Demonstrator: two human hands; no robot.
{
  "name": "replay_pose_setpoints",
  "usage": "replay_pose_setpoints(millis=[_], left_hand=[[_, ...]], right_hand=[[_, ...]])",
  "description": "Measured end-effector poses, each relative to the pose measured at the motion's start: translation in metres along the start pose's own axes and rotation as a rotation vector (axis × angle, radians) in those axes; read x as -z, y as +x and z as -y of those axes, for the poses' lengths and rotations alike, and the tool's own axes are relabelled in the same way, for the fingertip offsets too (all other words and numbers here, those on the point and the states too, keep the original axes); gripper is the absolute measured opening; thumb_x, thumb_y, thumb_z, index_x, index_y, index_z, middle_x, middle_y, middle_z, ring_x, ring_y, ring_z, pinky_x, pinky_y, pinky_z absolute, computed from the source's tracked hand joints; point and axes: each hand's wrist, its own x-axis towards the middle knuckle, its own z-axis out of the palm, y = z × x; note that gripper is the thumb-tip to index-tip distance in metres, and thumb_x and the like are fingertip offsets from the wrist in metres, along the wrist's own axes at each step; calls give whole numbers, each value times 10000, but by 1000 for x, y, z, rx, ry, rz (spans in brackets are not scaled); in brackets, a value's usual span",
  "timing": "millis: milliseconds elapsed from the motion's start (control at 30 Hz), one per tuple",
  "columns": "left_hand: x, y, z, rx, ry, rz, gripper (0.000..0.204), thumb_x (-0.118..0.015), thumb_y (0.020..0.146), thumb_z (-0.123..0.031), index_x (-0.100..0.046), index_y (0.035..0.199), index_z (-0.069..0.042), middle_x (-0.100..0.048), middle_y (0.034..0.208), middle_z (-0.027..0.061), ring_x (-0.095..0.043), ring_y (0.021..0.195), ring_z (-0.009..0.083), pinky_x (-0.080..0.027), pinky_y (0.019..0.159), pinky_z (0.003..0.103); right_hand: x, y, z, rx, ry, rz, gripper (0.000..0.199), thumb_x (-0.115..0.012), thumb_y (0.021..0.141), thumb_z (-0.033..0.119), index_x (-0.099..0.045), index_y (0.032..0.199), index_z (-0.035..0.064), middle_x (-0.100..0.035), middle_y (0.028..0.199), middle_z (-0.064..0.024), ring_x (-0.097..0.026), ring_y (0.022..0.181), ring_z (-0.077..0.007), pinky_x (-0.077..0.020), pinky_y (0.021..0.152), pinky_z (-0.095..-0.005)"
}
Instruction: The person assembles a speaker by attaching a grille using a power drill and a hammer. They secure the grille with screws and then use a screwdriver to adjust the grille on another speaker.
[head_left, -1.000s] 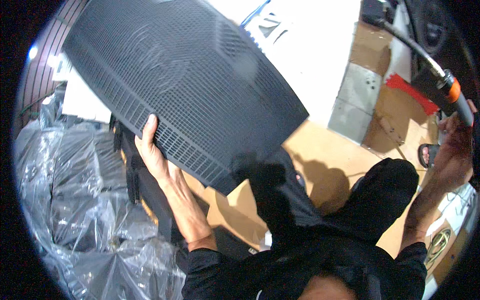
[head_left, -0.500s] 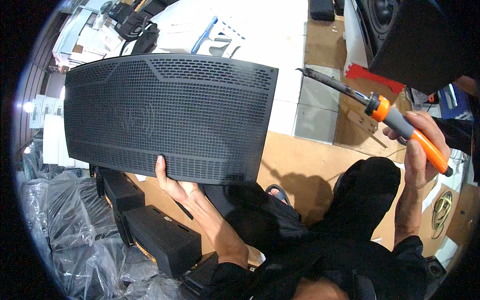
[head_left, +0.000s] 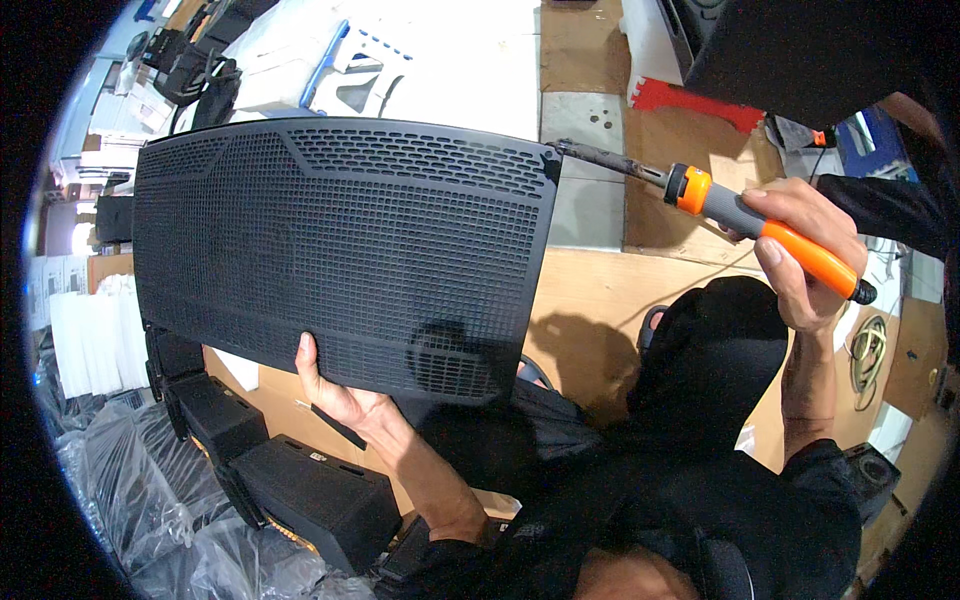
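Observation:
A wide black speaker grille (head_left: 350,240) is held up in front of me, its perforated face toward me. My left hand (head_left: 340,392) grips its lower edge, thumb on the front face and the other fingers hidden behind. In my right hand (head_left: 810,250) is a soldering iron (head_left: 735,215) with an orange and grey handle, held around the grip. Its dark tip meets the grille's upper right corner, or lies just in front of it; I cannot tell whether they touch.
Black speaker boxes (head_left: 315,495) stand in a row at lower left beside clear plastic wrapping (head_left: 150,480). A large black cabinet (head_left: 800,80) is at upper right, near another person's dark sleeve (head_left: 885,210). A coiled cable (head_left: 868,355) lies at right on the cardboard floor (head_left: 590,290).
The soldering iron has moved left and slightly down, bringing its tip to the grille's upper right corner. The grille stays in my left hand, and the whole view has shifted somewhat.

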Motion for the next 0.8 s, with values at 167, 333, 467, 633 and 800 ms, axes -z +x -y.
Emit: replay_pose_setpoints(millis=[167,333,467,633,800], left_hand=[[2,5,0,29,25,-62,399,-575,867,-130,-502,1215,50,-573,1190,224,-590,1044,345,-515,886,514],[-3,4,0,28,33,-61,360,-571,861,-96,-521,1178,66,-599,1137,233,-622,991,330,-544,849,495],[-6,3,2,25,11,-23,361,-564,861,-87,-517,1181,72,-605,1124,232,-634,974,326,-563,825,479],[-6,2,3,17,8,-29,373,-553,862,-84,-503,1191,85,-607,1118,235,-637,980,326,-568,825,473],[-6,2,3,24,3,-26,377,-553,860,-80,-497,1192,91,-613,1104,236,-641,970,323,-571,822,469]], right_hand=[[6,-7,4,-1,-7,5,253,-646,747,60,-666,970,-59,-669,838,-189,-647,702,-255,-514,645,-315],[7,-4,1,82,-40,26,239,-654,760,65,-664,965,-57,-673,848,-192,-656,720,-260,-522,653,-321],[6,-1,0,79,-43,42,237,-665,753,59,-668,963,-50,-674,839,-185,-657,709,-252,-520,641,-315],[2,-1,-4,90,-48,71,225,-680,749,66,-678,949,-37,-674,830,-176,-654,691,-237,-514,623,-301],[2,0,-4,67,-53,87,218,-684,754,72,-679,943,-36,-673,828,-174,-650,690,-236,-512,625,-302]])
